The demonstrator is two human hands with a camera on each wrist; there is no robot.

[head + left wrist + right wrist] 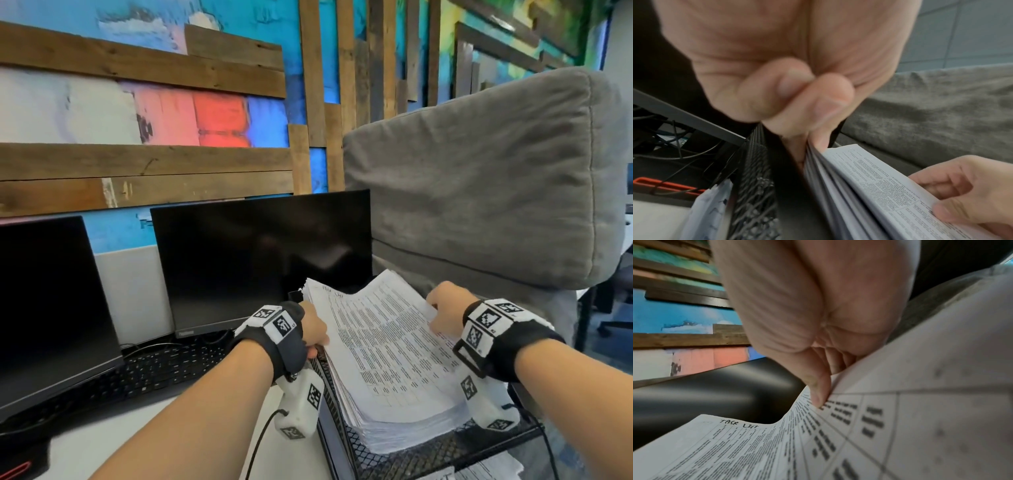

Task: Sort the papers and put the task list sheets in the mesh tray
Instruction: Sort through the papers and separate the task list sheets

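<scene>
Papers (387,356) stacked thick in the mesh tray (428,452), both my hands on them.

My left hand (313,329) pinches the stack's left edge, fingers curled; my right hand (445,308) clamps thumb and fingers on the lifted right edge of the top sheet, headed "Task List".
</scene>
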